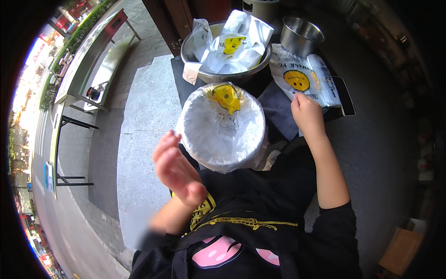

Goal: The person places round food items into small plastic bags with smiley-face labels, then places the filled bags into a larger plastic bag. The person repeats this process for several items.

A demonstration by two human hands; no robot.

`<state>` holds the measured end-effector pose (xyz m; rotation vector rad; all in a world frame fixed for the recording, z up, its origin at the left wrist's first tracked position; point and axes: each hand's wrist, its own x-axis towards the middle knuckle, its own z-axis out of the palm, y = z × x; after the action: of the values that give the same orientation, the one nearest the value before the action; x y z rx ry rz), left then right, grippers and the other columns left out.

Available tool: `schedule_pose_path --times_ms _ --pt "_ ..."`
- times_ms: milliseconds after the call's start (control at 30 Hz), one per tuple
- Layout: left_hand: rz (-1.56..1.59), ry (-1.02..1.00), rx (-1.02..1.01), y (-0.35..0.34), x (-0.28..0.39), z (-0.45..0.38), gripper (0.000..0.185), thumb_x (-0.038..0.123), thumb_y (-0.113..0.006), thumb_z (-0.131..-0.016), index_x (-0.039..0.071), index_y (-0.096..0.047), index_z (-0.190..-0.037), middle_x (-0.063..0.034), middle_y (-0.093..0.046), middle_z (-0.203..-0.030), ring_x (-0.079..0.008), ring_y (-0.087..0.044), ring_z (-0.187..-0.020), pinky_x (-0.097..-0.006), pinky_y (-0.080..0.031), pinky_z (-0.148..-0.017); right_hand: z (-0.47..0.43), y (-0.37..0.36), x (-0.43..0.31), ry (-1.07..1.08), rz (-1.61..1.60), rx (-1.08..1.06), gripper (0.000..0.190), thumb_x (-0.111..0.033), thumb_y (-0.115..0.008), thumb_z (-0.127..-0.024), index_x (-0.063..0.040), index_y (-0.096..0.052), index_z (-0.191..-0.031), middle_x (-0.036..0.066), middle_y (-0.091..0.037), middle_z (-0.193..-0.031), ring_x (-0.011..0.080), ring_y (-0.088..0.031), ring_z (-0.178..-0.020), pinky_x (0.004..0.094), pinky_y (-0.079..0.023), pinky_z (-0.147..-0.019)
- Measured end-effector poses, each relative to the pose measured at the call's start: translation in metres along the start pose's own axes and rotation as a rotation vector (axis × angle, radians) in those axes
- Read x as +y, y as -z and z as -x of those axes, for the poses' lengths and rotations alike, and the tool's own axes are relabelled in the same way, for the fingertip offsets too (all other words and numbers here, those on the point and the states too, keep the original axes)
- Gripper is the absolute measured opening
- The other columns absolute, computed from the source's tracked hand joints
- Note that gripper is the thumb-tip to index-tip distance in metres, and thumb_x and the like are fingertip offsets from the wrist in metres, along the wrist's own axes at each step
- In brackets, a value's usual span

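Observation:
A round container lined with a white plastic bag [223,129] stands before me, the bag folded over its rim and a yellow print inside. My left hand [177,167] is raised at the container's near left side, fingers apart, holding nothing. My right hand [308,111] is curled with its thumb and finger together at the lower edge of a flat plastic bag [284,68] with a yellow smiley print; whether it pinches the film cannot be told. On that bag lies a rolled bundle of plastic bags [322,82]. Beyond the container, a steel bowl [226,77] holds crumpled printed bags [240,45].
A steel pot [301,36] stands at the back right. A phone [344,96] lies at the table's right edge, and a dark cloth [278,111] lies beside the lined container. Left, across the pavement, is a long metal table [87,59]. A cardboard box [400,251] is at lower right.

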<state>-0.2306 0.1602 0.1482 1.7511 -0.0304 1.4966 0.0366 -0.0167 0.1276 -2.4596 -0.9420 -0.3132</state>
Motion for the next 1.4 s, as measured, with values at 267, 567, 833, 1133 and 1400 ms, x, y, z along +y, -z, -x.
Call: schedule_pose_path --times_ms 267,567,833,1133,1400 --pt "0.317 -0.098 -0.496 -0.076 0.04 0.019 0.055 0.043 -0.075 -0.086 0.002 -0.059 -0.119 -0.018 -0.055 -0.12 -0.0391 -0.056 -0.114 -0.0491 -0.048 -0.095 -0.026 0.0 0.017 -0.143 -0.422 -0.184 0.015 -0.012 -0.07 -0.088 0.001 -0.072 -0.096 0.01 -0.072 -0.087 0.0224 -0.068 -0.08 0.0318 -0.052 -0.076" --pt "0.354 0.246 -0.636 -0.138 0.016 0.048 0.039 0.022 -0.068 -0.092 0.0 -0.053 -0.121 -0.0168 -0.052 -0.121 -0.0333 -0.054 -0.115 -0.0413 -0.044 -0.1 -0.043 0.01 0.041 -0.419 -0.663 -0.49 0.02 -0.01 -0.077 -0.083 0.0 -0.072 -0.099 0.005 -0.071 -0.091 0.0115 -0.064 -0.085 0.0254 -0.05 -0.08" --pt "0.325 0.324 -0.58 -0.152 0.007 0.06 0.033 0.014 -0.068 -0.091 0.0 -0.054 -0.118 -0.0155 -0.053 -0.117 -0.0327 -0.054 -0.111 -0.0385 -0.043 -0.098 -0.05 0.01 0.038 -0.509 -0.741 -0.606 0.024 -0.015 -0.081 -0.079 -0.002 -0.071 -0.096 0.004 -0.07 -0.091 0.0128 -0.064 -0.087 0.0263 -0.049 -0.082" --pt "0.319 0.46 -0.405 -0.188 0.003 0.051 0.027 0.009 -0.064 -0.093 0.001 -0.054 -0.117 -0.0136 -0.052 -0.117 -0.0266 -0.052 -0.106 -0.0329 -0.043 -0.092 -0.044 0.017 0.048 -0.656 -1.162 -0.522 0.024 -0.017 -0.08 -0.084 -0.002 -0.069 -0.099 0.005 -0.07 -0.091 0.0127 -0.064 -0.085 0.0259 -0.051 -0.081" --pt "0.189 0.433 -0.319 -0.203 -0.007 0.049 0.031 0.006 -0.062 -0.092 0.002 -0.051 -0.122 -0.0143 -0.049 -0.124 -0.0281 -0.049 -0.116 -0.0361 -0.038 -0.104 -0.044 0.017 0.062 -0.556 -1.173 -0.535 0.013 -0.003 -0.075 -0.084 -0.003 -0.066 -0.093 0.006 -0.067 -0.086 0.0131 -0.064 -0.082 0.0257 -0.053 -0.076"
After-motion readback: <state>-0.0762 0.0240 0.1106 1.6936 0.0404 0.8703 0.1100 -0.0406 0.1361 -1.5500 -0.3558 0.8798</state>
